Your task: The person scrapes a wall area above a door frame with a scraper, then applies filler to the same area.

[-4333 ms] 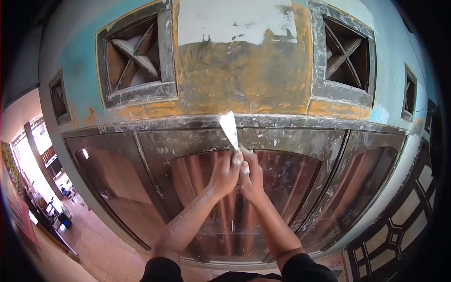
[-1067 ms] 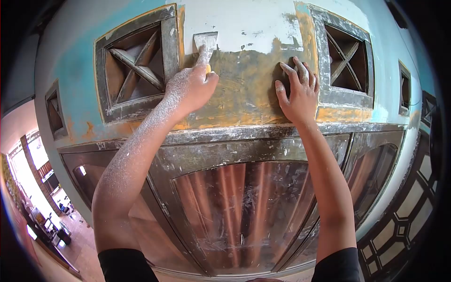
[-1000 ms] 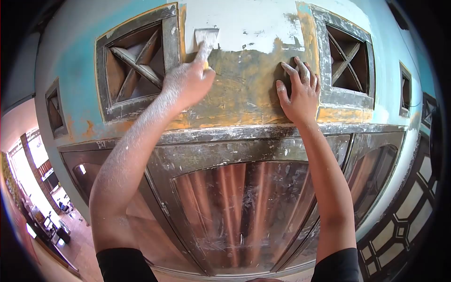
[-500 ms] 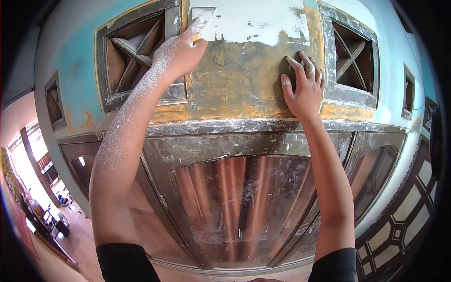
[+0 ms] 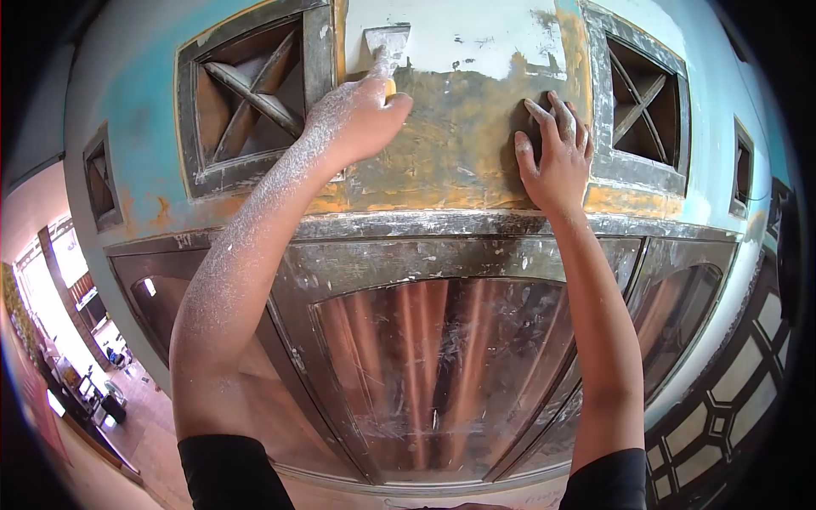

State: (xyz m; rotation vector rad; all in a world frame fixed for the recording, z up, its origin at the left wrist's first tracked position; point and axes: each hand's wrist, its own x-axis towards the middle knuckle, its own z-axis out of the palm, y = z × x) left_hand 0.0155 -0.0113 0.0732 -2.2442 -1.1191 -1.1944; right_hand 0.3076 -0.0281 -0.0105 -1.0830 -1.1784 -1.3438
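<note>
My left hand point(image 5: 361, 119) is closed around the handle of a scraper point(image 5: 388, 41), its forefinger stretched along the tool. The dusty blade lies against the white upper part of a wall panel point(image 5: 450, 136), just above where the surface turns brown and orange. White dust and flakes cover that hand and forearm. Over at the panel's right side, my right hand point(image 5: 557, 161) rests with fingers spread on the brown surface, its fingertips whitened. It holds nothing.
Wooden vents with crossed slats, a left one point(image 5: 251, 98) and a right one point(image 5: 637, 102), flank the panel. Below runs a paint-flecked wooden ledge point(image 5: 408, 225) above a glazed window point(image 5: 442, 374) with reddish curtains behind it. A patterned dark grille point(image 5: 722, 408) stands at lower right.
The scraper and my left hand have shifted to the right and slightly down across the panel. My right hand stays in place on the wall.
</note>
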